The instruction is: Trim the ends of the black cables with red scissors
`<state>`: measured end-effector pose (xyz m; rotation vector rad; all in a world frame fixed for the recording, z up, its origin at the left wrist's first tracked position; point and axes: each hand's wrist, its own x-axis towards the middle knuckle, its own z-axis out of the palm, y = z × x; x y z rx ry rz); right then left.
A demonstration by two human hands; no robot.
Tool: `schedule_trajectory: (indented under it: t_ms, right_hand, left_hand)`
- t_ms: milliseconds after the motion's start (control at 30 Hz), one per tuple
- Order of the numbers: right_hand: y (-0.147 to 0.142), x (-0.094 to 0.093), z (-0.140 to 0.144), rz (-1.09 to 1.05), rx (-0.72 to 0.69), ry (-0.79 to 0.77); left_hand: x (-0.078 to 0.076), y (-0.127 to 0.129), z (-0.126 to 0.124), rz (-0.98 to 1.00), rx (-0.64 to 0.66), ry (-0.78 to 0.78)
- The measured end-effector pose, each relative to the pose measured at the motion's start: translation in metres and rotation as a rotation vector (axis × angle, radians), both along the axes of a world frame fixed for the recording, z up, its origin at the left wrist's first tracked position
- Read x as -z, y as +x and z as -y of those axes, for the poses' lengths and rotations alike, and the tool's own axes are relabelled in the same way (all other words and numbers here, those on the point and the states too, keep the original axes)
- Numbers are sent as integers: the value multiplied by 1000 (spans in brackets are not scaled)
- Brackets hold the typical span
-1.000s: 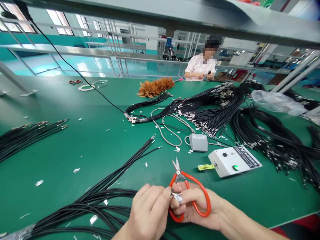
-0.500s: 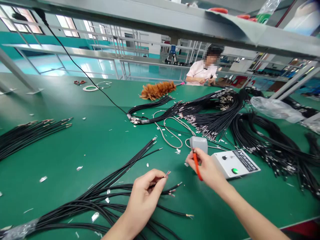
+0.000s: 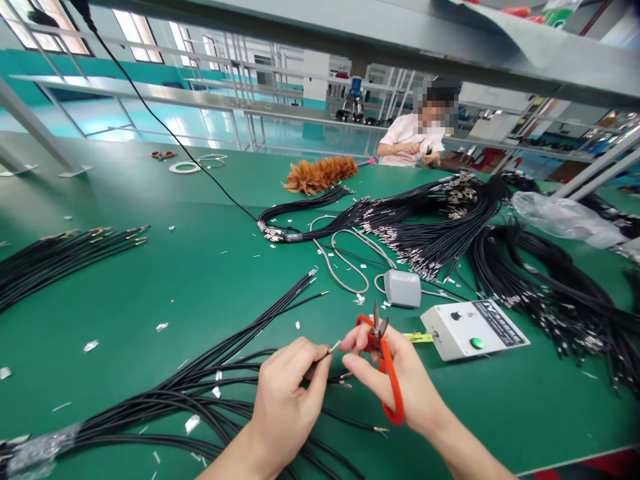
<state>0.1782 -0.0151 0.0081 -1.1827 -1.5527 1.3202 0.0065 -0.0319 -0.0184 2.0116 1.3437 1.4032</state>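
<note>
My left hand (image 3: 287, 393) pinches the end of a thin black wire (image 3: 327, 352) with a bare metal tip, lifted from the bundle of black wires (image 3: 165, 407) lying on the green table (image 3: 200, 280). My right hand (image 3: 395, 380) holds orange-handled scissors (image 3: 384, 363), blades pointing up, and its fingertips touch the wire tip just right of my left fingers. A white control box (image 3: 473, 328) with a green light sits just beyond my right hand.
A grey pedal (image 3: 403, 288) with grey cable lies behind the box. Large piles of black terminated wires (image 3: 450, 220) fill the right side; another bundle (image 3: 55, 257) lies far left. A feather duster (image 3: 320, 175) and a seated person (image 3: 417, 137) are at the far edge.
My right hand came back from the pedal toward my left hand, turning the scissors upright. My left hand keeps the wire end and has shifted slightly.
</note>
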Motion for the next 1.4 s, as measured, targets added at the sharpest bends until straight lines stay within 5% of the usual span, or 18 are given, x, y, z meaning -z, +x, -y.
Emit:
schedule_trajectory:
  t_ms: [333,633,1100,1200,1400]
  right_hand:
    - [-9,1,-3,-6,42,44]
    - [-1,-22,-10,421,-85,238]
    - [-3,-23,-8,717,-204,512]
    - [-2,-19,-8,485,-220,419]
    - [13,-8,-14,8,35,63]
  left_hand:
    - [4,-1,2,-277,-37,193]
    - [3,2,3,-383,5,190]
    - [3,4,-1,145,298,-482]
    - [4,8,0,310,309,-647]
    - [5,11,-1,490,225,-785]
